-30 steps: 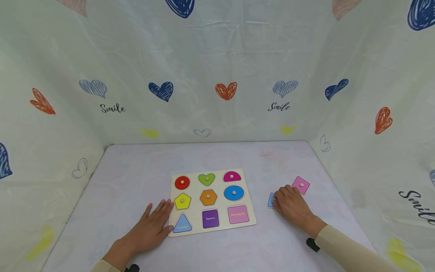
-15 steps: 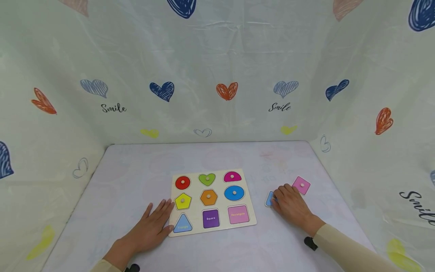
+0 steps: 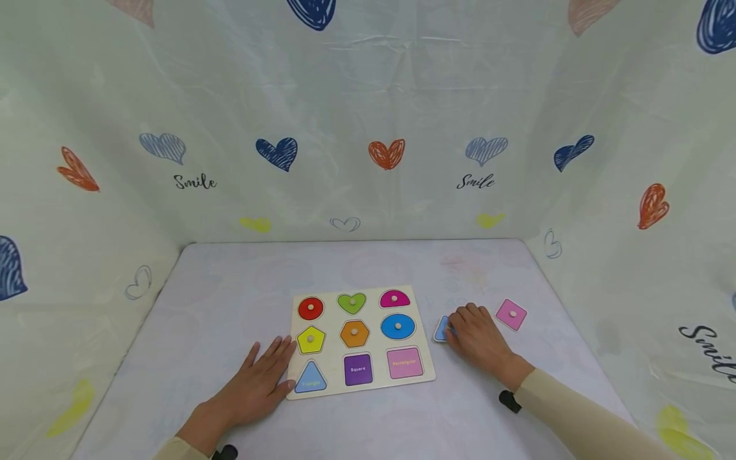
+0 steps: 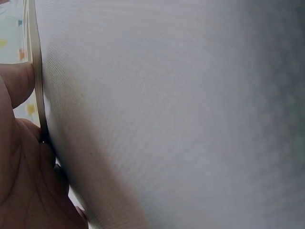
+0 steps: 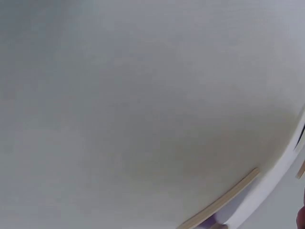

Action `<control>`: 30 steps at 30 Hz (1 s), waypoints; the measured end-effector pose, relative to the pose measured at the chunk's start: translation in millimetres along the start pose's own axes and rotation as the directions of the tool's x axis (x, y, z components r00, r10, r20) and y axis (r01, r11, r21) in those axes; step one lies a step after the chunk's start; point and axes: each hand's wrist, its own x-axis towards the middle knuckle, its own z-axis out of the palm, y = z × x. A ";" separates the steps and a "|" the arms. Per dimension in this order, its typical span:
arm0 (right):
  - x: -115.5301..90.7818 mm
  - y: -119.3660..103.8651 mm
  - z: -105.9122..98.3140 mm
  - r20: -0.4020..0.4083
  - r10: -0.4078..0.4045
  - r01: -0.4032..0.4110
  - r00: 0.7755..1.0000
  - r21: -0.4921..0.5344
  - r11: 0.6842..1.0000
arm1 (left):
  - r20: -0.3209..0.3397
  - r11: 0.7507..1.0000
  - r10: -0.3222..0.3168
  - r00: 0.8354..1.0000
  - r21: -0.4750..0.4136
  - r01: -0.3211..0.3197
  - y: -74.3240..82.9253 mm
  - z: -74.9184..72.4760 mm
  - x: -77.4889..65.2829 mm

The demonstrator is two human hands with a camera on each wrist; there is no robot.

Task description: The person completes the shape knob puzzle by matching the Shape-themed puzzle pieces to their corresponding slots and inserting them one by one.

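Observation:
A wooden shape puzzle board (image 3: 375, 327) lies on the table. Six knobbed pieces fill its upper two rows, while the bottom row shows knobless spaces printed with a light blue triangle (image 3: 310, 378), a purple square (image 3: 358, 369) and a pink rectangle (image 3: 405, 363). My left hand (image 3: 259, 391) rests flat with its fingers at the board's left edge; the left wrist view shows a digit against the board's side (image 4: 39, 88). Right of the board, my right hand (image 3: 480, 338) grips a light blue triangle puzzle piece (image 3: 441, 329), mostly hidden under the fingers.
A pink knobbed piece (image 3: 511, 315) lies on the white table (image 3: 241, 281) beyond my right hand. A printed cloth (image 3: 322, 191) encloses the back and sides. In the right wrist view, the board's edge (image 5: 221, 198) shows low down.
My right hand has slid left with the blue triangle piece, closer to the board and away from the pink piece. The left hand and the board stay put.

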 end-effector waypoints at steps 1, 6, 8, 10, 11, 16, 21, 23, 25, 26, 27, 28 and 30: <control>2.1 -1.7 -0.5 0.005 0.002 -0.002 1.000 -0.001 1.000 | -0.001 1.000 0.000 1.000 0.002 0.000 0.5 -0.1 0.1; 15.8 -13.7 -4.1 0.019 -0.004 0.004 1.000 0.006 1.000 | -0.004 1.000 0.002 1.000 0.009 -0.002 1.2 0.5 0.8; 22.0 -20.3 -4.5 0.019 -0.013 0.012 1.000 0.015 1.000 | -0.002 1.000 0.000 1.000 0.011 0.000 1.3 0.8 1.1; 28.0 -27.7 -4.7 0.018 -0.022 0.021 1.000 0.028 0.999 | 0.000 1.000 0.000 1.000 0.007 0.000 1.6 0.7 1.3; 30.7 -31.6 -4.7 0.020 -0.027 0.026 0.999 0.034 0.999 | 0.002 1.000 0.000 1.000 0.002 0.000 2.1 0.3 1.2; 44.7 -51.6 -3.2 0.019 -0.059 0.058 0.998 0.052 0.997 | 0.011 1.000 -0.001 1.000 -0.018 0.001 3.0 -0.2 1.2; 60.0 -73.2 -1.6 -0.012 -0.120 0.121 0.993 0.038 0.992 | 0.007 1.000 -0.011 1.000 -0.012 0.011 1.9 1.2 2.5; 66.6 -82.4 0.3 -0.035 -0.154 0.155 0.988 0.033 0.987 | 0.003 1.000 -0.011 1.000 -0.006 0.011 1.1 1.8 2.7; 72.6 -92.2 1.1 -0.055 -0.185 0.187 0.981 0.034 0.982 | 0.002 1.000 -0.013 1.000 -0.002 0.013 0.4 2.3 2.6; 75.4 -97.4 1.0 -0.060 -0.199 0.201 0.978 0.032 0.979 | 0.000 1.000 -0.011 1.000 -0.006 0.011 0.0 2.3 2.4; 77.8 -102.6 0.8 -0.058 -0.210 0.212 0.976 0.031 0.977 | -0.001 1.000 -0.009 1.000 -0.006 0.009 -0.1 2.0 2.1; 80.0 -107.8 0.6 -0.053 -0.221 0.223 0.974 0.025 0.975 | -0.002 1.000 -0.006 1.000 -0.006 0.006 -0.4 2.0 2.0; 83.7 -118.3 -0.7 -0.028 -0.239 0.239 0.971 0.021 0.971 | -0.002 1.000 -0.005 1.000 -0.008 0.005 -0.6 1.7 1.7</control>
